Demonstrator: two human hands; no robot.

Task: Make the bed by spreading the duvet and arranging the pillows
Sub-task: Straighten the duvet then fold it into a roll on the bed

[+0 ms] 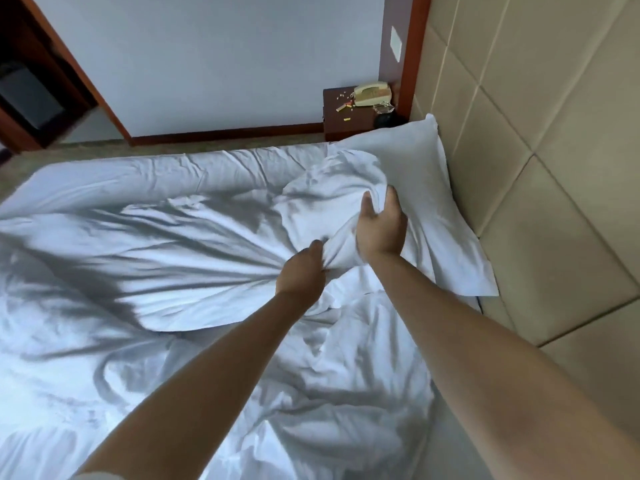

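Clearly early: your left hand (300,271) and right hand (380,227) both clutch the bunched duvet (180,244) beside one pillow (433,188) (headboard end); spreading and pillow arranging remain.

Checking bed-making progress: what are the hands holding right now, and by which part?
Both left hand and right hand grip the bunched-up white duvet near the pillow.
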